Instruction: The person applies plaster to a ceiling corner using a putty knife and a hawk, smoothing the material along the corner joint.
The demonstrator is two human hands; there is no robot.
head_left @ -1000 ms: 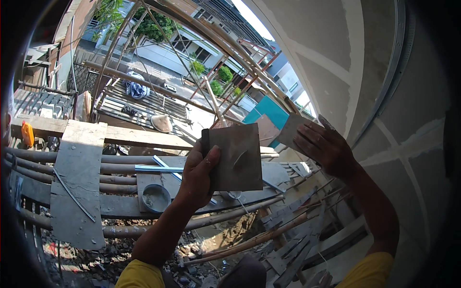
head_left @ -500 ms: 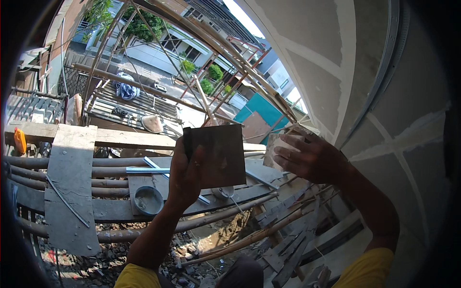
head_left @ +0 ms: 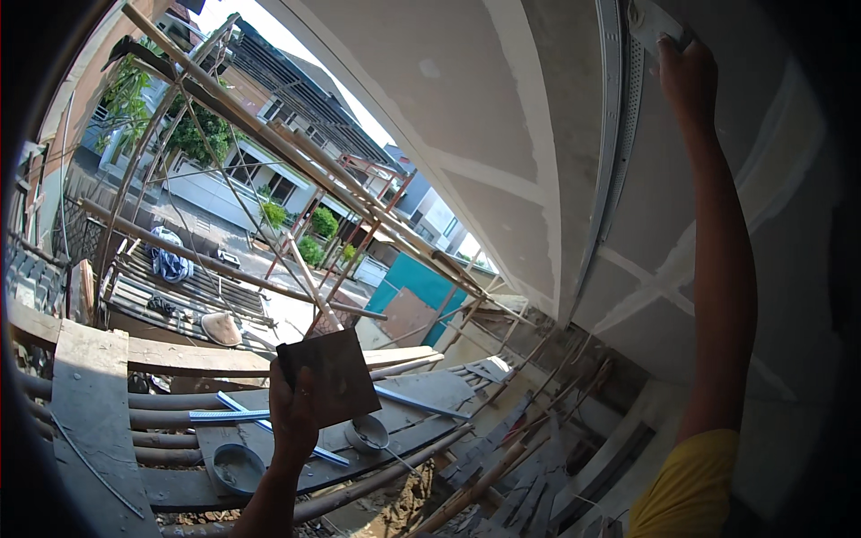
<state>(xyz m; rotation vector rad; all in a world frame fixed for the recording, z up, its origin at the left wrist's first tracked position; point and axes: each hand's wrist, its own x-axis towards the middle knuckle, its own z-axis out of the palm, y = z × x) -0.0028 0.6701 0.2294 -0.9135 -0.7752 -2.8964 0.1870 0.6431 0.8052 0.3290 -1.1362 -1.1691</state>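
My left hand [head_left: 294,408] grips a square dark plate [head_left: 339,381] by the black strip along its edge, thumb across its face. It is held up in front of the plank platform. My right hand [head_left: 689,81], arm stretched up at the upper right, is closed on a pale flat putty knife [head_left: 662,31]. A little whitish paste shows at the blade's left end. The blade is up at the board ceiling [head_left: 717,179], beside a perforated metal strip [head_left: 630,125]; whether it touches the surface I cannot tell.
Planks [head_left: 99,412] and bamboo poles form the platform below. On it stand a round bowl [head_left: 238,468] and a second pan [head_left: 366,435] with a stick-like handle, among pale metal profiles [head_left: 421,402]. Scaffold poles [head_left: 269,139] cross at left. Rubble and loose boards [head_left: 520,484] lie lower down.
My right hand has risen from beside the plate to the ceiling with the putty knife. The view has tilted up and right; my left hand with the plate now appears lower and further left.
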